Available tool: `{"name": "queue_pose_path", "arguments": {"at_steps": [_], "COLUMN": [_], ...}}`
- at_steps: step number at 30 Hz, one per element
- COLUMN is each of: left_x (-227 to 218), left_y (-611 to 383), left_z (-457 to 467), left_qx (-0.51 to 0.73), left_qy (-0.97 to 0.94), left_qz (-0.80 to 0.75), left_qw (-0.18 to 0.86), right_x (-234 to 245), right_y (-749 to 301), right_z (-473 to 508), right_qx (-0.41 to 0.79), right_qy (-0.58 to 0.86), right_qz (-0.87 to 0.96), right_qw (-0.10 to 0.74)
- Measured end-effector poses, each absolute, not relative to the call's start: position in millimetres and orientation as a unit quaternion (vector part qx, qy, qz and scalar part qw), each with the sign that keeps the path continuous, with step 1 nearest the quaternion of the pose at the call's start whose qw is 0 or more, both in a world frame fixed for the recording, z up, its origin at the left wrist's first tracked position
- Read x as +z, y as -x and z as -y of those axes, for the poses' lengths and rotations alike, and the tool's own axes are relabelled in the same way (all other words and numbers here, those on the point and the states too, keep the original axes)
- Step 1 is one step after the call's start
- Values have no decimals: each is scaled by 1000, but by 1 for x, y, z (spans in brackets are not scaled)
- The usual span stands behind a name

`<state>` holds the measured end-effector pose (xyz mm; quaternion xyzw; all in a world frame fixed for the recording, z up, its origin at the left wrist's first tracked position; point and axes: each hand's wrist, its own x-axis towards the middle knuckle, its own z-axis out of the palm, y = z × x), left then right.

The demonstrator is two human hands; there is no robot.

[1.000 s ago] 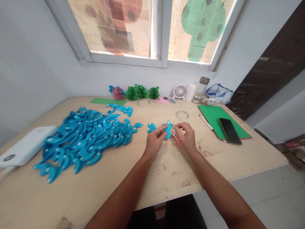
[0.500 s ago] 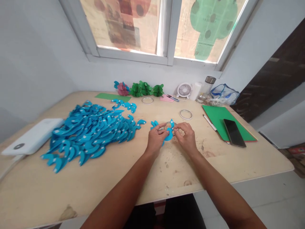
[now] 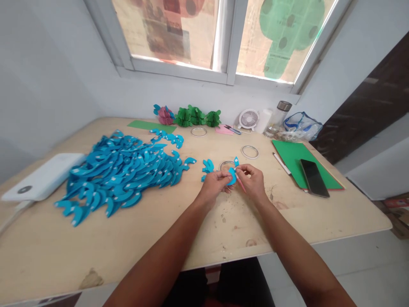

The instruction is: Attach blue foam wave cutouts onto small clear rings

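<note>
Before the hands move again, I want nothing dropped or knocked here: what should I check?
1. Left hand holding the blue paper piece: ok, pinched between thumb and fingers.
2. Right hand gripping that piece too: cannot tell; its fingertips are at the piece's upper end.
3. Pink object free of the right hand: cannot tell; partly hidden.
4. Blue pile clear of the left hand: ok, apart from it.
5. Black phone clear of the right hand: ok, off to the right.

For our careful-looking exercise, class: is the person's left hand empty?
No, the left hand pinches a curved blue piece.
</note>
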<state>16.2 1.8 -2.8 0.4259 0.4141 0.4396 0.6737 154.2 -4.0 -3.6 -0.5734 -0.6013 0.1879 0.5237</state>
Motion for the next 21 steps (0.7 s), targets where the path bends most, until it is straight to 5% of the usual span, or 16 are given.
{"name": "queue_pose_path", "arguments": {"at_steps": [21], "left_x": [0], "left_y": [-12], "left_z": [-4], "left_qx": [448], "left_qy": [-387], "left_qz": [-405], "left_qw": [697], "right_x": [-5], "right_y": [-152], "right_z": [9], "right_qx": [-7], "right_qy": [541], "right_qz": [730], "right_qw": [418]}}
